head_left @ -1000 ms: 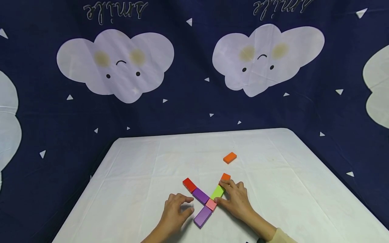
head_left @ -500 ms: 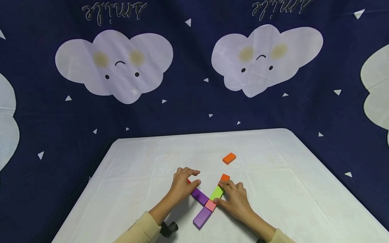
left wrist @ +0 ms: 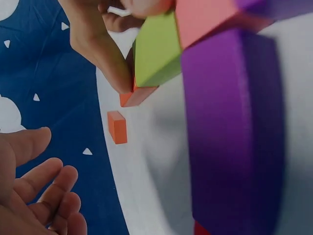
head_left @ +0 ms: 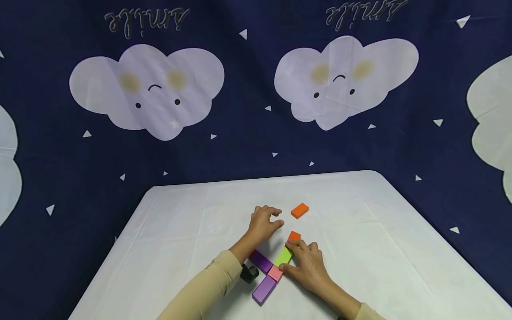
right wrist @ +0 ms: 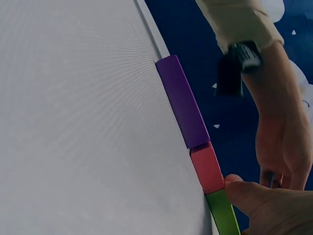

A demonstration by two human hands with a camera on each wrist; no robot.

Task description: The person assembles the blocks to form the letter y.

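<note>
Blocks lie joined on the white table: a pink block (head_left: 275, 273) at the middle, a light purple one (head_left: 264, 290) at the near end, a dark purple one (head_left: 262, 261) to the left, and a green block (head_left: 283, 257) leading to an orange block (head_left: 294, 236). My right hand (head_left: 310, 264) holds the green block, thumb by the pink joint and fingertips by the orange one. My left hand (head_left: 265, 226) hovers left of a loose orange block (head_left: 299, 210), thumb and fingers apart, holding nothing. The left forearm mostly hides a red block (left wrist: 199, 229) beyond the dark purple one.
The white table (head_left: 192, 231) ends at a dark blue cloth (head_left: 248, 146) printed with clouds and triangles. A black wrist mount (head_left: 250, 273) under the left sleeve hangs close beside the dark purple block.
My left hand has moved forward and right, from beside the dark purple block, past the red block, toward the loose orange block. My right hand has stayed on the row.
</note>
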